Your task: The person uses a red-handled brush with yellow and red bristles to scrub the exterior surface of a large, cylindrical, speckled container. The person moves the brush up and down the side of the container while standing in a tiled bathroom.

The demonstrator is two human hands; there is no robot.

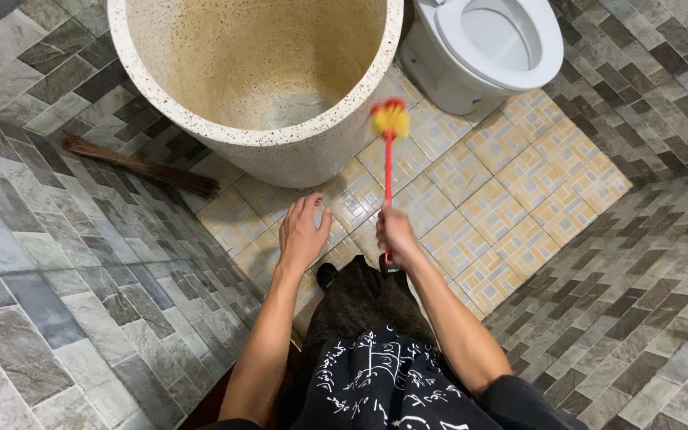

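Note:
My right hand [397, 233] is closed around the thin red handle of a toilet brush [389, 135], whose yellow and red bristle head points away from me, blurred, near the rim of a large speckled stone tub [280, 155]. My left hand [302, 231] hangs beside it with fingers spread and nothing in it, above the patterned floor tiles. Both forearms reach forward over my dark trousers and a black shirt with white markings.
A white toilet [495, 48] with its seat down stands at the upper right, close to the tub. A bundle broom of brown twigs [141, 167] lies on the floor left of the tub. Grey tiled walls rise on both sides.

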